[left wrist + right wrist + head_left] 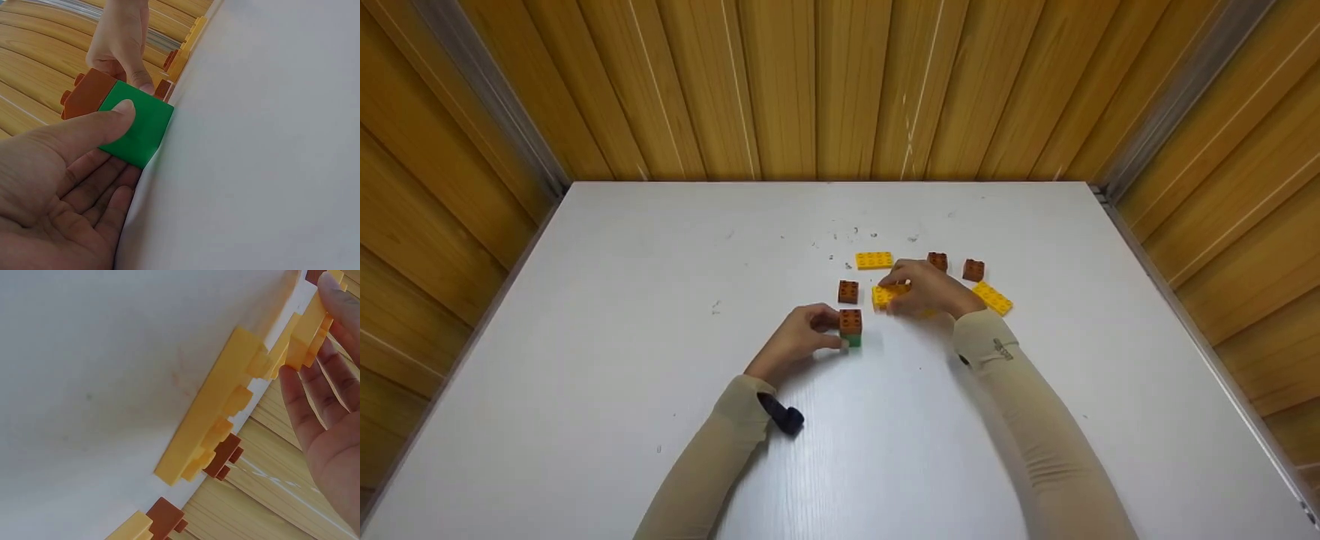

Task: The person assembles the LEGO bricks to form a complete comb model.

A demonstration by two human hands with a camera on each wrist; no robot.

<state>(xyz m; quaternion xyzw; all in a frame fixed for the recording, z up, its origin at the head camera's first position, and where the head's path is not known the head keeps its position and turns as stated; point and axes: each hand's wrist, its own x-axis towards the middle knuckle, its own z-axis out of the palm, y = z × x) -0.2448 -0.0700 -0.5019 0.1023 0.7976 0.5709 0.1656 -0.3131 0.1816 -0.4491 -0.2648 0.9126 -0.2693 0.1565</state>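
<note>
My left hand grips a small stack, a brown toy building brick on top of a green brick. In the left wrist view the thumb lies across the side of the green brick, and the brown brick shows its studs. To the right, my right hand pinches a yellow brick between thumb and fingers. The right wrist view shows this yellow brick raised at a tilt in the fingertips. Part of it is hidden by the hand.
A loose brown brick stands just beyond the stack. Farther back lie a yellow brick and two brown bricks. Another yellow brick lies by the right wrist. Wood-patterned panels enclose the white table.
</note>
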